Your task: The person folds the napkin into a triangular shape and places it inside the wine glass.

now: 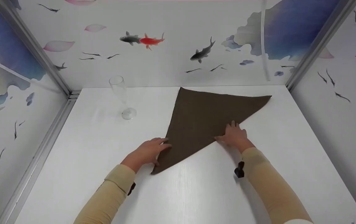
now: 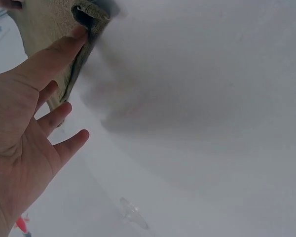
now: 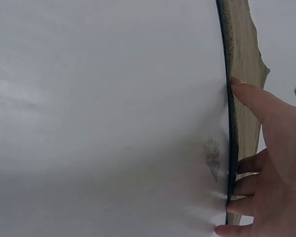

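A brown cloth, folded into a triangle, lies on the white table. My left hand is at its left edge, close to the near corner, with spread fingers touching the fabric. In the left wrist view the thumb rests by a curled corner of the cloth. My right hand lies on the long near edge, toward the right. The right wrist view shows its thumb and spread fingers along the cloth's edge. Neither hand visibly pinches the fabric.
A clear champagne flute stands upright on the table, left of the cloth. White panels printed with fish and petals enclose the back and sides, with metal frame rails at the corners.
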Demonstrator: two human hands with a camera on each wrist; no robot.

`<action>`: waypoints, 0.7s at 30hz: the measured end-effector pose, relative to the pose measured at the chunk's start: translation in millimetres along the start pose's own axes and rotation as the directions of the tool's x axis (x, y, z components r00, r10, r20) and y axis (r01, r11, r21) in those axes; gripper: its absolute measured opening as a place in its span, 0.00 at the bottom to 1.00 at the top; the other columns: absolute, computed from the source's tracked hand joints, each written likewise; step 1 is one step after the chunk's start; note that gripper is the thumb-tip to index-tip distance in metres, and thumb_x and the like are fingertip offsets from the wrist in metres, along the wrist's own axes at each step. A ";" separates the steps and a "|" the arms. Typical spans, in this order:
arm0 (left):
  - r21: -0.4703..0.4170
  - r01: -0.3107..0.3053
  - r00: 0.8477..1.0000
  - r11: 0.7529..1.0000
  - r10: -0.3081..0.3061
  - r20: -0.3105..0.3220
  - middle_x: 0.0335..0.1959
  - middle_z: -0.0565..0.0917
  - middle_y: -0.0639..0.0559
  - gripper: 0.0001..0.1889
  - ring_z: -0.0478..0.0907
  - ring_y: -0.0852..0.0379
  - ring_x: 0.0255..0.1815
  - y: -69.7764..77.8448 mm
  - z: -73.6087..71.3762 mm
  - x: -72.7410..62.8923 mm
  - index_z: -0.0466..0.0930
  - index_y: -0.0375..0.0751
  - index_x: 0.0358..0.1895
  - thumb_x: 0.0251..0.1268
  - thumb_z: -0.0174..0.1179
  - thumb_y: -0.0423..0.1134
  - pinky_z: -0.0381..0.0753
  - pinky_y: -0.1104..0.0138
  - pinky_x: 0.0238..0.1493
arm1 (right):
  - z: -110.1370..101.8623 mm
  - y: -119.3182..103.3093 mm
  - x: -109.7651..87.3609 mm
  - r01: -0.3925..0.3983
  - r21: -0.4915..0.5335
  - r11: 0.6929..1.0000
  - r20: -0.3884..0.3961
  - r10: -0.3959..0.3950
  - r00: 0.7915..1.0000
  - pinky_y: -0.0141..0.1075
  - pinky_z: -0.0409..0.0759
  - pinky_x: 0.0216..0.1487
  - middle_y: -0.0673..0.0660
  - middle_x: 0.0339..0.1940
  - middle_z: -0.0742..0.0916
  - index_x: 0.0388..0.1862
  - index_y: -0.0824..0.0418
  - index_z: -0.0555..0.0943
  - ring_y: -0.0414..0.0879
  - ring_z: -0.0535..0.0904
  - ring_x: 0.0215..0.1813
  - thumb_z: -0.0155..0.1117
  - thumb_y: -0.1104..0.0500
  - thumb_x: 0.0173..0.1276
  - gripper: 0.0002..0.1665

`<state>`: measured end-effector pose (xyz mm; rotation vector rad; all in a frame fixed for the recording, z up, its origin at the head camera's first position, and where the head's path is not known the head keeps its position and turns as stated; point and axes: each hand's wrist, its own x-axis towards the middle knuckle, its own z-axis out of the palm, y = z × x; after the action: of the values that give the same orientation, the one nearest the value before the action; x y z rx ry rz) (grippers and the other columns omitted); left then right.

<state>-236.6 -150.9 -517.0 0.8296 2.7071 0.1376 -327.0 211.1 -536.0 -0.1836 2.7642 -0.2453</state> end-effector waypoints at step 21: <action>0.203 -0.017 0.986 0.979 -0.017 0.166 0.79 0.46 0.47 0.63 0.40 0.47 0.78 31.5 -0.7 31.6 0.49 0.47 0.78 0.39 0.75 0.63 0.51 0.46 0.71 | -28.3 8.8 17.0 0.003 0.031 1.000 0.143 -0.007 0.990 0.63 0.47 0.69 0.79 0.74 0.51 0.73 0.77 0.53 0.74 0.48 0.73 0.66 0.38 0.63 0.59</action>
<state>-244.9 -107.1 -518.9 0.8555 2.5922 -0.2042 -353.8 221.2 -517.4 -0.1921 2.6168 -0.2652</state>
